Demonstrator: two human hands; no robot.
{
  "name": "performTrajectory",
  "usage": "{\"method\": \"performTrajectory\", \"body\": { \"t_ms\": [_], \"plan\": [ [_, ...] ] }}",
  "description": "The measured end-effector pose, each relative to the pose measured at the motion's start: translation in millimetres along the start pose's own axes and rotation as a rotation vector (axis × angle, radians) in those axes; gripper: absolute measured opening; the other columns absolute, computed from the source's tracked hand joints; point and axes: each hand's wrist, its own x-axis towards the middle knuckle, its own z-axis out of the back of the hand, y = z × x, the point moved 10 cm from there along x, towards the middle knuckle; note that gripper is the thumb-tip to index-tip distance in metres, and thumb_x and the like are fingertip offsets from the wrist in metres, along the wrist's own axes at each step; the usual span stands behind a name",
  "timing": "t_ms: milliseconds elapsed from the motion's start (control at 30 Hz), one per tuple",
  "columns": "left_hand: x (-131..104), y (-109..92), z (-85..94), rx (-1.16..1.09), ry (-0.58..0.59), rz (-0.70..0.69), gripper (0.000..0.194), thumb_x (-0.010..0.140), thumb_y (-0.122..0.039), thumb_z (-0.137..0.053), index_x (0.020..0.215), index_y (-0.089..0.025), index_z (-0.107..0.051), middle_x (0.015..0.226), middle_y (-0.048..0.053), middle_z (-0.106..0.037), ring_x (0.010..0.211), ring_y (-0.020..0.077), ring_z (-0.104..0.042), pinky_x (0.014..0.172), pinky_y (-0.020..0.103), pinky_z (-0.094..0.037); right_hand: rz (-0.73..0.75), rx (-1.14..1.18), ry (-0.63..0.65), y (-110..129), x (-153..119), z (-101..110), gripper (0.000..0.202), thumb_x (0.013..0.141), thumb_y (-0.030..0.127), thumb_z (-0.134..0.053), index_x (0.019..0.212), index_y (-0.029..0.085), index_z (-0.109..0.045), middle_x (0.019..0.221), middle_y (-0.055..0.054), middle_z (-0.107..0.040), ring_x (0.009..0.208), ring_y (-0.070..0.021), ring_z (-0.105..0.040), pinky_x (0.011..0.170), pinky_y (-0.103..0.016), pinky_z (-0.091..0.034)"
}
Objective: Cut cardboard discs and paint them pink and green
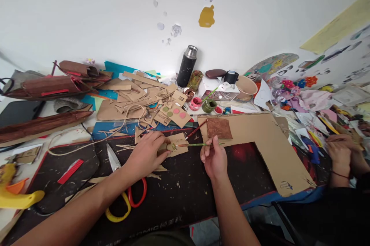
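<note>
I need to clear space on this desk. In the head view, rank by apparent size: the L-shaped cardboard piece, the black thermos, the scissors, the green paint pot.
1. L-shaped cardboard piece, by far the largest.
2. Scissors, though nearness to the camera and the left arm covering part of them make this unsure against the thermos.
3. Black thermos.
4. Green paint pot, the smallest.

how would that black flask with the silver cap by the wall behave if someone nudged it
The flask stands upright, tall and narrow, so a push near the top could probably tip it. Its round body would likely roll once down. The cap looks like metal, so it is probably stiff and fairly heavy for its size.
</note>
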Motion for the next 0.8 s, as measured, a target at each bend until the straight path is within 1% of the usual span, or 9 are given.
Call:
{"method": "performTrajectory", "body": {
  "t_ms": [200,333,567,733,800],
  "plan": [
    [0.1,-2.7,4.1,-0.042,-0.005,-0.007,0.018,0.099,-0.035,-0.058,0.109,-0.022,-0.067,0.11,0.008,-0.068,0.104,0.0287,-0.064,0.094,0.045,-0.051,0.007,-0.016,0.006,0.1,0.6,1.4,0.049,0.082,0.064,-0.082,0.071,0.019,-0.065,0.043,0.007,-0.049,0.033,-0.0101,-0.047,0.033,-0.02,-0.033],
    [-0.2,-2.3,2.7,-0.024,0.005,0.003,0.022,0.096,-0.038,-0.062,0.111,-0.022,-0.066,0.112,0.008,-0.068,0.107,0.0306,-0.063,0.097,0.047,-0.05,0.003,-0.014,0.002,-0.5,0.6,2.0,0.049,0.081,0.064,-0.083,0.071,0.019,-0.065,0.043,0.007,-0.049,0.033,-0.0099,-0.047,0.033,-0.02,-0.033],
    [0.2,0.4,0.0,-0.005,-0.007,0.007,0.017,0.097,-0.038,-0.063,0.103,-0.023,-0.067,0.11,0.008,-0.067,0.104,0.0305,-0.063,0.094,0.046,-0.051,0.015,-0.047,0.011,0.9,0.8,-0.1,0.049,0.083,0.065,-0.081,0.071,0.02,-0.065,0.043,0.008,-0.048,0.033,-0.0103,-0.047,0.033,-0.021,-0.034],
    [0.0,-2.4,2.7,-0.042,-0.004,-0.012,0.022,0.102,-0.036,-0.055,0.112,-0.022,-0.069,0.11,0.009,-0.069,0.102,0.0285,-0.064,0.093,0.045,-0.051,0.013,-0.052,0.007,0.6,0.5,-0.7,0.049,0.081,0.064,-0.082,0.072,0.019,-0.066,0.043,0.007,-0.05,0.033,-0.0108,-0.048,0.033,-0.021,-0.034],
    [-0.4,-1.8,4.5,-0.056,-0.012,-0.006,0.024,0.102,-0.038,-0.057,0.115,-0.022,-0.069,0.112,0.009,-0.069,0.104,0.0288,-0.065,0.095,0.045,-0.051,0.014,-0.057,0.002,1.1,0.4,-0.4,0.049,0.081,0.064,-0.082,0.072,0.019,-0.066,0.044,0.007,-0.05,0.033,-0.0109,-0.048,0.033,-0.021,-0.034]
  ]
}}
